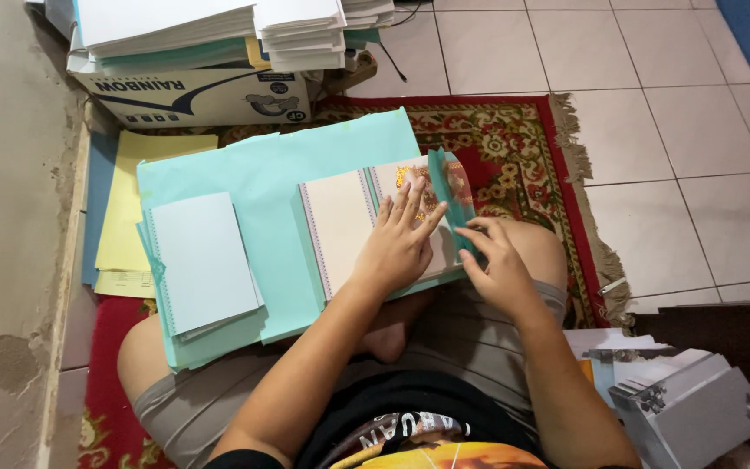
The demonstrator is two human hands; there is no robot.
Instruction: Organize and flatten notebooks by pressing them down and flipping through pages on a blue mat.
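I sit cross-legged with a stack of large teal paper sheets (271,182) across my lap. On it lies a cream booklet (340,226) with patterned borders and a gold and red design. My left hand (399,245) presses flat on the booklet with fingers spread. Beside it, my right hand (496,265) pinches the lower end of a teal paper strip (446,193) that is folded over the booklet's right edge. A pale blue booklet (204,260) rests on the teal sheets to the left.
Yellow paper (136,208) and a blue sheet lie at the left by a grey wall (6,217). A cardboard box (201,94) under white paper stacks (219,26) stands ahead. A red patterned rug (523,165) covers tiled floor. A grey metal machine (687,408) sits at lower right.
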